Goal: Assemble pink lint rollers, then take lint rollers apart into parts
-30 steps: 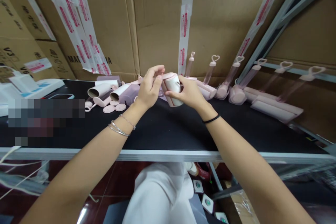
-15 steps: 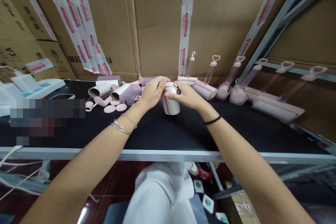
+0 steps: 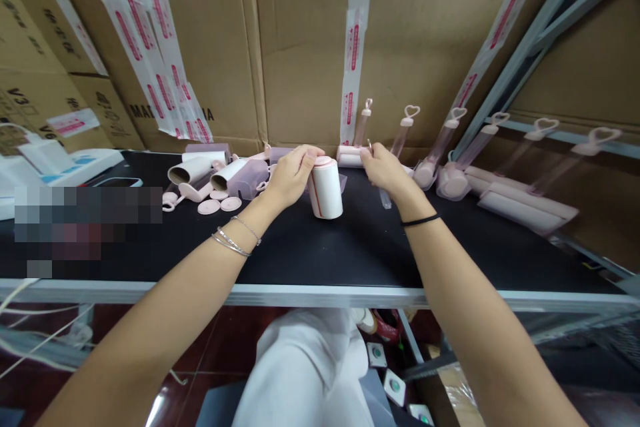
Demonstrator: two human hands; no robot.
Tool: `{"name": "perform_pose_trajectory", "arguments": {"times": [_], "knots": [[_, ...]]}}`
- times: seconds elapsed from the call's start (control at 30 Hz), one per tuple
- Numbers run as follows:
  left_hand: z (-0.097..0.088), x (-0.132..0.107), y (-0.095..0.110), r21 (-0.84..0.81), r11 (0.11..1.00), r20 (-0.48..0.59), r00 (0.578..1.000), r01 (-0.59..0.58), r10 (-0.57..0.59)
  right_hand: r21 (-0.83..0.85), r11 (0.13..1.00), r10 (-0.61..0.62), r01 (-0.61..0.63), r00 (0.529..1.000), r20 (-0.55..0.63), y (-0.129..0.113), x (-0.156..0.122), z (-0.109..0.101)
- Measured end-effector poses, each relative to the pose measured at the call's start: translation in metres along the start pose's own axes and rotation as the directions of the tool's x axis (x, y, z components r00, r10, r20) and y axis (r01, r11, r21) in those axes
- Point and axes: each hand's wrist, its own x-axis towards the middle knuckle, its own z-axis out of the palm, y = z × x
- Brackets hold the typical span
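Note:
A white lint-roller roll with a pink end cap (image 3: 325,188) stands upright on the black table (image 3: 310,247). My left hand (image 3: 290,177) grips it at the top, fingertips on the cap. My right hand (image 3: 383,168) is off the roll and reaches back to the right, fingers closed around a clear pink handle (image 3: 361,125) beside another roll (image 3: 349,157) near the cardboard wall.
Loose white rolls (image 3: 193,172), pink caps (image 3: 220,203) and lilac covers (image 3: 247,178) lie at the left. Assembled pink rollers with heart-topped handles (image 3: 450,177) lie in a row at the right. Cardboard boxes (image 3: 300,40) close off the back. A metal edge (image 3: 320,295) borders the table front.
The roll was tilted in both hands, then set upright on the table. My right hand has let go of it and moved back right to a handle.

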Motion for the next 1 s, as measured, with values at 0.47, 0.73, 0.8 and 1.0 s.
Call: {"name": "perform_pose_trajectory", "arguments": {"times": [0.47,0.73,0.8,1.0], "knots": [[0.000,-0.001,0.001,-0.027,1.000,0.010,1.000,0.014,-0.013,0.139,0.935,-0.349,0.325,0.913,0.212,-0.017,-0.015,0.011],[0.002,0.001,-0.004,0.146,0.989,-0.155,0.987,-0.007,0.030,0.459,0.856,-0.419,0.237,0.839,0.348,-0.039,-0.031,0.012],[0.002,0.001,-0.001,0.121,0.992,-0.133,0.990,-0.031,0.047,0.499,0.855,-0.370,0.141,0.840,0.397,-0.040,-0.032,0.014],[-0.015,0.002,0.019,0.095,0.985,-0.086,0.985,-0.142,0.150,0.552,0.830,-0.225,0.079,0.954,0.201,-0.059,-0.025,0.010]]}}
